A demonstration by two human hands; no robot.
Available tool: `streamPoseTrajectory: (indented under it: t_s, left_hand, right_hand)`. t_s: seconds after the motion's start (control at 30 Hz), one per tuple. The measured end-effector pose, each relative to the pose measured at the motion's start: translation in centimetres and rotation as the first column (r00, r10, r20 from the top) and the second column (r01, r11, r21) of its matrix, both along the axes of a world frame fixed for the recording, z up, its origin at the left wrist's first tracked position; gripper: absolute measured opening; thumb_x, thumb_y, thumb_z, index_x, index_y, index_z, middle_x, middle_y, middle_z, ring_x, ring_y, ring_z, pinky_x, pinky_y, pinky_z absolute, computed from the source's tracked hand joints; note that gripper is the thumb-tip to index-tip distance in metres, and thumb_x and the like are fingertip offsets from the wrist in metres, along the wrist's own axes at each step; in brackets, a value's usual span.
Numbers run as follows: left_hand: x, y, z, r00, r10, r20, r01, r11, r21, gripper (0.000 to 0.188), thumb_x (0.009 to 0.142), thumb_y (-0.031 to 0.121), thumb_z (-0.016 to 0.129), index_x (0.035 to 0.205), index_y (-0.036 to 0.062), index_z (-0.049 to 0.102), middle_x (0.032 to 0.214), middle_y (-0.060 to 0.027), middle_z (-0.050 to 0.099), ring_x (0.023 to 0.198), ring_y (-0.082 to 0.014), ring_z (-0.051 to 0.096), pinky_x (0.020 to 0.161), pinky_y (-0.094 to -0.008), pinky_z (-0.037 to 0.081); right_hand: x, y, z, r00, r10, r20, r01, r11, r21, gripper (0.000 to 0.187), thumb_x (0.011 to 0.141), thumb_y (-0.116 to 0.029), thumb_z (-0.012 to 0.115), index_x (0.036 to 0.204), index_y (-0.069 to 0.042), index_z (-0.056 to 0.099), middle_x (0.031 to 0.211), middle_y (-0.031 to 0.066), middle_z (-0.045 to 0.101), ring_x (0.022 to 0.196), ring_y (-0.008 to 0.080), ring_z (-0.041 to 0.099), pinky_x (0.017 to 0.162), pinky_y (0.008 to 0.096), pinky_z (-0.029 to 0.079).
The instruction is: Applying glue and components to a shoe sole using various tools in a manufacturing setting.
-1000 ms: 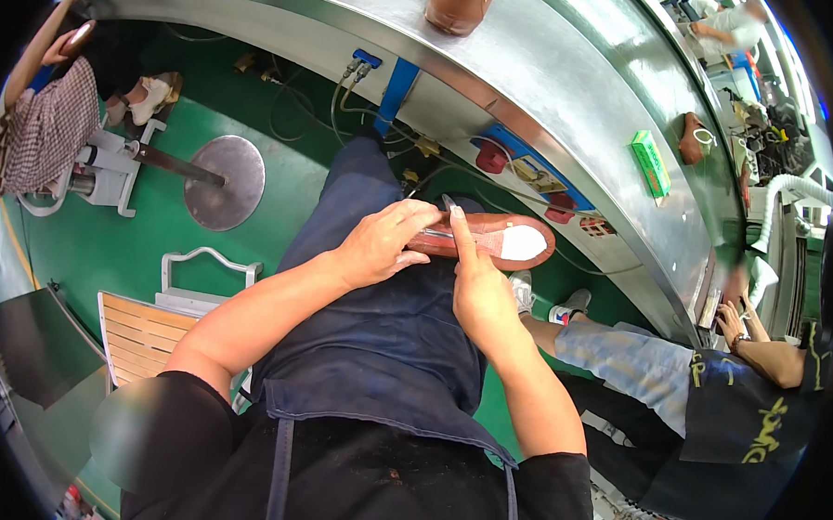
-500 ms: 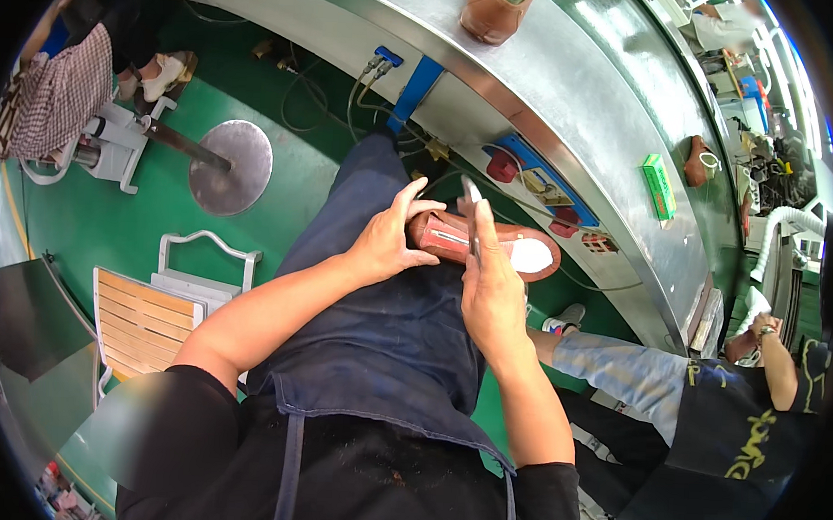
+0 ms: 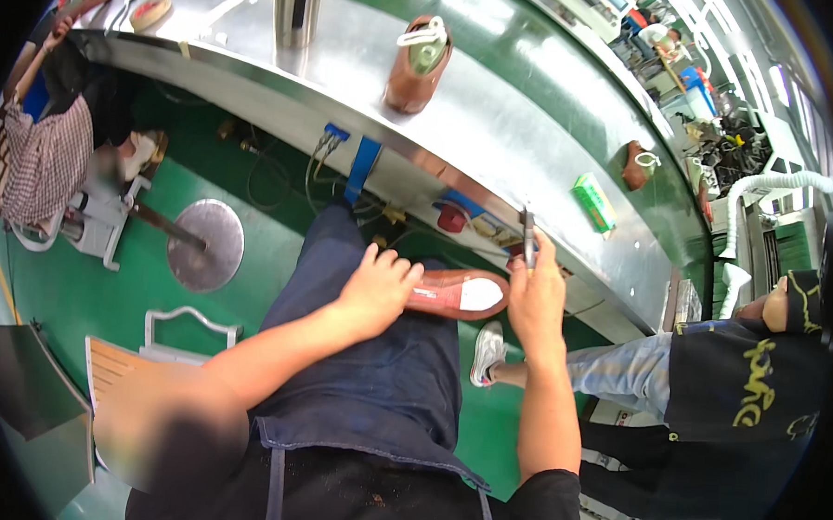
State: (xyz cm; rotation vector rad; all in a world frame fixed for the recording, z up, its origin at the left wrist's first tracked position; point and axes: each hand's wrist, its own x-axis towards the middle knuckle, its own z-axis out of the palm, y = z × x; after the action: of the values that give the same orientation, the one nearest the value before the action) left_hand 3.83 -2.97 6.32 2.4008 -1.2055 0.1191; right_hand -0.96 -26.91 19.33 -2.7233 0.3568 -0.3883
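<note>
A brown shoe or boot (image 3: pixel 429 291) lies with its sole facing up over my lap. A white pad covers the rounded toe end of that sole. My left hand (image 3: pixel 378 294) has its fingers curled over the heel end, which it mostly hides. Just beyond the toe end, my right hand (image 3: pixel 537 298) grips a slim metal hand tool (image 3: pixel 529 235) that points away from me. Its exact kind is not clear. The tool is apart from the sole.
A long metal bench (image 3: pixel 349 94) runs across ahead, bearing a brown boot (image 3: pixel 415 69), a green box (image 3: pixel 594 205) and another brown shoe (image 3: pixel 636 165). A slatted chair (image 3: pixel 110 363) stands at left. A co-worker in dark clothing (image 3: pixel 737 376) is close at right; another person (image 3: pixel 54 160) sits far left.
My right hand and the tool have moved from over the sole to beyond the toe. The left hand's fingers now lie over the heel end. The view has shifted, showing more of the bench.
</note>
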Motion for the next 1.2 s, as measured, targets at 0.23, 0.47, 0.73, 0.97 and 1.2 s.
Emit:
streamPoseTrajectory:
  t_s: [0.23, 0.47, 0.73, 0.97, 1.2]
  left_hand:
    - [-1.6, -4.3, -0.6, 0.941, 0.016, 0.338, -0.079, 0.982, 0.173, 0.051, 0.095, 0.023, 0.056, 0.140, -0.0003, 0.061, 0.095, -0.0086, 0.063, 0.088, -0.0248, 0.060, 0.079, -0.0418, 0.046]
    - [-0.3, -3.4, 1.1, 0.996, -0.077, 0.047, 0.068, 0.984, 0.166, 0.065, 0.086, 0.020, 0.072, 0.145, -0.0009, 0.052, 0.105, -0.0138, 0.064, 0.097, -0.0311, 0.064, 0.084, -0.0442, 0.050]
    - [1.7, -2.7, 8.9, 0.778, -0.184, -0.601, 0.066, 0.975, -0.214, 0.075, 0.083, 0.036, 0.088, 0.141, 0.0052, 0.052, 0.119, -0.0183, 0.069, 0.111, -0.0359, 0.069, 0.096, -0.0459, 0.054]
    - [8.4, -6.2, 14.0, -0.029, -0.676, -0.736, -0.616, 0.592, -0.520, 0.060, 0.116, 0.045, 0.033, 0.143, -0.0049, 0.054, 0.120, -0.0207, 0.073, 0.103, -0.0312, 0.074, 0.096, -0.0425, 0.059]
    - [9.4, -6.0, 13.0, 0.939, 0.096, -0.331, -0.273, 0.791, -0.547, 0.095, 0.097, 0.040, 0.076, 0.163, -0.0057, 0.026, 0.160, -0.0267, 0.042, 0.150, -0.0358, 0.041, 0.125, -0.0423, 0.030]
  right_hand:
    - [5.0, -11.0, 0.3, 0.998, -0.018, 0.053, 0.037, 0.913, -0.406, 0.046, 0.094, -0.017, 0.074, 0.138, -0.012, 0.064, 0.113, 0.0162, 0.069, 0.106, 0.0380, 0.065, 0.091, 0.0492, 0.054]
    - [8.5, -15.7, -1.7, 0.986, -0.033, 0.165, 0.081, 0.952, -0.295, 0.035, 0.097, -0.022, 0.069, 0.132, -0.014, 0.070, 0.123, 0.0101, 0.066, 0.116, 0.0343, 0.060, 0.098, 0.0499, 0.049]
    - [8.2, -15.7, -2.1, 0.969, -0.050, 0.242, 0.127, 0.942, -0.312, 0.034, 0.096, -0.025, 0.071, 0.127, -0.012, 0.072, 0.118, 0.0104, 0.067, 0.112, 0.0344, 0.061, 0.094, 0.0490, 0.049]
    - [8.0, -15.0, -1.7, 0.966, -0.081, 0.245, 0.155, 0.941, -0.302, 0.033, 0.095, -0.024, 0.071, 0.126, -0.012, 0.072, 0.117, 0.0096, 0.068, 0.112, 0.0333, 0.061, 0.094, 0.0479, 0.049]
    - [7.8, -15.0, -1.6, 0.965, -0.097, 0.243, 0.173, 0.934, -0.314, 0.033, 0.095, -0.023, 0.071, 0.125, -0.010, 0.073, 0.119, 0.0101, 0.068, 0.111, 0.0331, 0.062, 0.095, 0.0472, 0.049]
